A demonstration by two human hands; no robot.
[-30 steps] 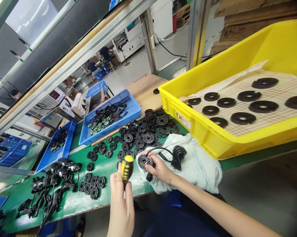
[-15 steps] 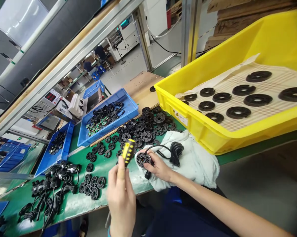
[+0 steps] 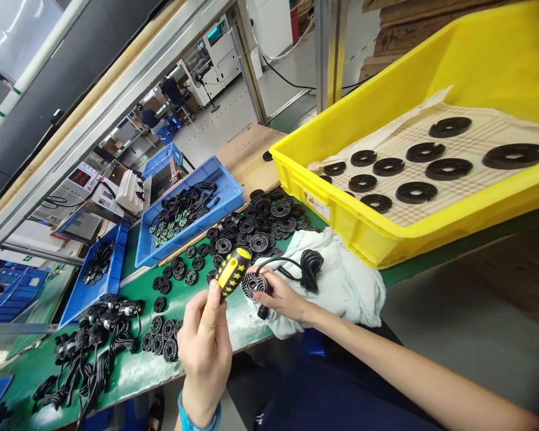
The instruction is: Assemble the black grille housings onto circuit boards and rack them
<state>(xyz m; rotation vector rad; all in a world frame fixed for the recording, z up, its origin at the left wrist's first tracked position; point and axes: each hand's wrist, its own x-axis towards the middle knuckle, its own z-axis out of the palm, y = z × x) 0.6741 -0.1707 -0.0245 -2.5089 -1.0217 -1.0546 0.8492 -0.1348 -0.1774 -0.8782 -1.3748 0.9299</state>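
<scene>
My left hand (image 3: 205,347) is closed round a screwdriver with a yellow and black handle (image 3: 231,269), held up over the green bench top (image 3: 130,371). My right hand (image 3: 282,297) grips a round black slotted part (image 3: 252,285) with a black cable (image 3: 307,263) coiled beside it on a white cloth (image 3: 350,287). The screwdriver handle is just left of that part, tilted toward it. The tool's tip is hidden behind my left hand.
A heap of round black slotted discs (image 3: 260,224) lies behind the cloth. A yellow bin (image 3: 386,233) with black rings on cardboard stands right. Two blue trays (image 3: 224,191) (image 3: 112,269) hold cabled parts. Black cabled assemblies (image 3: 90,347) lie at the left front.
My left hand has sunk lower and the screwdriver handle has tipped right, closer to the black part. The view has shifted; my right hand keeps its hold.
</scene>
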